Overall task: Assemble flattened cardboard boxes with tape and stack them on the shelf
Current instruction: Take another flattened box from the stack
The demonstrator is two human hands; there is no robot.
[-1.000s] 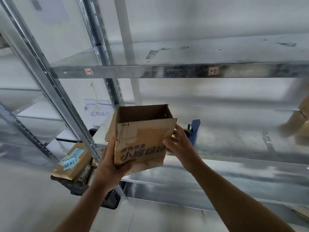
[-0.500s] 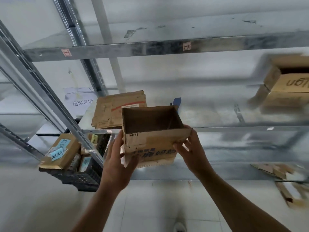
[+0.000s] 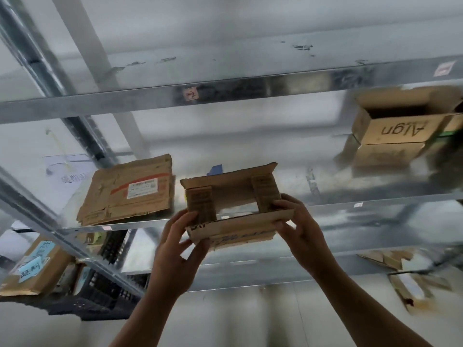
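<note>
I hold a small brown cardboard box (image 3: 233, 204) in front of the metal shelf (image 3: 325, 196), its open end facing me with two short side flaps folded inward. My left hand (image 3: 175, 249) grips its lower left corner, thumb on the front panel. My right hand (image 3: 298, 229) grips the lower right corner, fingers curled over the edge. A stack of flattened cardboard (image 3: 130, 189) lies on the shelf to the left. An assembled open box (image 3: 395, 126) marked with upside-down lettering stands on another box at the right. A blue object (image 3: 215, 169), mostly hidden, pokes out behind the held box.
An upper shelf beam (image 3: 225, 92) runs across above. A slanted metal upright (image 3: 37, 216) crosses the left side. Lower left, a black crate (image 3: 100, 291) holds parcels with blue labels (image 3: 30, 269). Torn cardboard pieces (image 3: 406, 276) lie on the lower shelf at right.
The box has tipped so its opening faces me, and the side flaps now fold inward. The view has shifted right, bringing the assembled boxes closer into frame.
</note>
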